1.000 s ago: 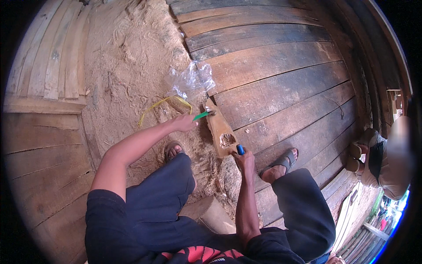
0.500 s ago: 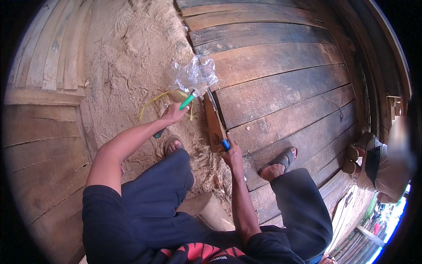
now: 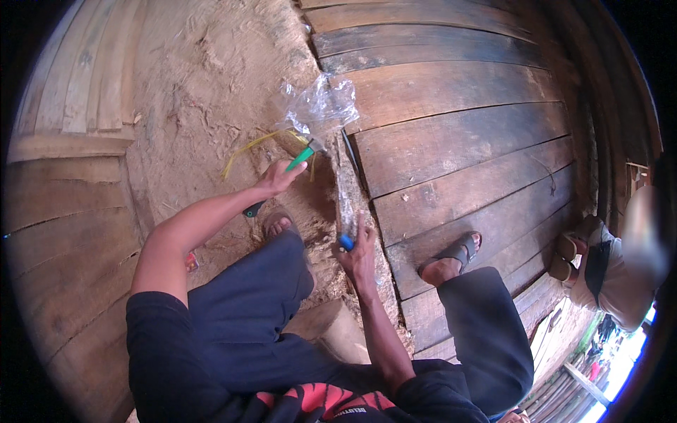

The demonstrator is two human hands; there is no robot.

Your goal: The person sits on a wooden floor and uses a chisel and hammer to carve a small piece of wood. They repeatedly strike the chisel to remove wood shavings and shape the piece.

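Note:
My left hand (image 3: 283,176) is closed around the green handle of a hammer (image 3: 302,156). The hammer's dark metal head points toward a crumpled clear plastic bag (image 3: 323,102), and the handle's black end shows below my wrist. A blue-handled tool (image 3: 345,242) is in my right hand (image 3: 362,255), its index finger stretched forward; I cannot make out its working end. Just ahead of that hand, a narrow piece of wood (image 3: 344,187) with a rough, pale upper edge stands along the side of the plank floor.
Wooden planks (image 3: 458,148) form the floor at right, beside sandy ground (image 3: 204,84). Yellow strapping (image 3: 243,151) lies near the hammer. A cut log (image 3: 328,328) sits between my legs. Another person (image 3: 606,275) is at far right. Boards (image 3: 63,204) line the left.
My right hand and the blue handle have shifted slightly left and nearer me. The wood piece has turned, showing its pale edge rather than its brown face. The hammer stays in my left hand.

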